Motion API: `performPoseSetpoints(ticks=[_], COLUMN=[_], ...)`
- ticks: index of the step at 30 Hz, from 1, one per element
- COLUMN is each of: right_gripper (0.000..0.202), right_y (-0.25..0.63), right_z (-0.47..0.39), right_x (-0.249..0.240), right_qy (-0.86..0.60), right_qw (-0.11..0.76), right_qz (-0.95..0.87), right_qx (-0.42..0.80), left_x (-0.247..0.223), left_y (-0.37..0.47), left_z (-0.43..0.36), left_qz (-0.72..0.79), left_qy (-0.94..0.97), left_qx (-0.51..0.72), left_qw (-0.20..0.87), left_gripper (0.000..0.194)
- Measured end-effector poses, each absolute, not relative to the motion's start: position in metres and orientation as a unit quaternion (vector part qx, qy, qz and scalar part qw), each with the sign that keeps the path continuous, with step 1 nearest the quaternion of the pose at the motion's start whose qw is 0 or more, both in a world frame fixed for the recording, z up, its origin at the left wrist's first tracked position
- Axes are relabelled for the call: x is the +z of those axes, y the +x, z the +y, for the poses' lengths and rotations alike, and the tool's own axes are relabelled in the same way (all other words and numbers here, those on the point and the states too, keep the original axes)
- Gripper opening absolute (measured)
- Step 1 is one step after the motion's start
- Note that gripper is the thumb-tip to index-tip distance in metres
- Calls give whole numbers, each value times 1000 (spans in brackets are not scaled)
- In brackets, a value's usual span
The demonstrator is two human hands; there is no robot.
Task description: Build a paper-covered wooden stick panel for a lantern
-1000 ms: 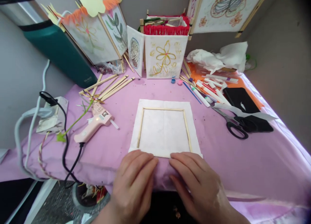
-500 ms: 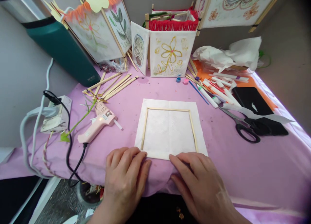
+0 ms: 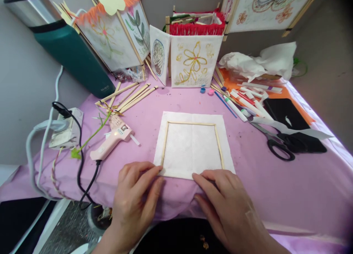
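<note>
The table draped in a pale purple cloth (image 3: 275,180) is filling most of the view, and the camera is sitting a touch higher and further right than a second ago, so everything is appearing shifted slightly rightward. The square sheet of white paper with a thin wooden stick frame glued onto it (image 3: 193,145) is lying flat in the near middle of the table, and it is lying square to the edge as it did before.

What is changing is the hands. The left hand (image 3: 135,202) is sliding leftward along the paper's near edge: a second ago its fingers were bunched beside the right hand's, and now its fingertips are pressing the near-left corner, fingers slightly spread and flat, gripping nothing. The right hand (image 3: 223,202) is staying roughly put, fingers together and flat on the near-right edge. This is reading as smoothing the folded near margin outward.

The frame's four sticks are looking straight, with an even paper border outside them.

Further left, a pink plastic hot-glue gun (image 3: 111,140) is lying on its side; further right, black-handled scissors (image 3: 273,142) are resting.
</note>
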State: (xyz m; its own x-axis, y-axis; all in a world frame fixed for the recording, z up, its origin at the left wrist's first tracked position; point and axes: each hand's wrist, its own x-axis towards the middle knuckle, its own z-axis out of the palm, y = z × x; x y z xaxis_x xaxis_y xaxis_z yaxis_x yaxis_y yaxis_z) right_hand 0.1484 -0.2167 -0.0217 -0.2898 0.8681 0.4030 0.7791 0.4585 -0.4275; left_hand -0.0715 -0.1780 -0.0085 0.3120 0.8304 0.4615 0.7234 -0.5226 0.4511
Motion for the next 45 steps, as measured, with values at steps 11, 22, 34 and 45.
performPoseSetpoints(ticks=[11, 22, 34, 45], right_gripper=[20, 29, 24, 25], right_y=[100, 121, 157, 163], right_z=[-190, -202, -226, -219], right_x=[-12, -3, -18, -24], right_qy=[-489, -461, -545, -556], right_qw=[232, 283, 348, 366], right_qz=[-833, -830, -761, -742], right_qx=[112, 136, 54, 77], left_x=[-17, -14, -29, -31], left_y=[-68, -72, -39, -41], left_z=[-178, -173, -180, -176], left_qz=[463, 434, 334, 318], left_qy=[829, 847, 888, 893], left_qx=[313, 303, 315, 319], left_qw=[5, -43, 31, 9], left_gripper=[19, 18, 29, 33])
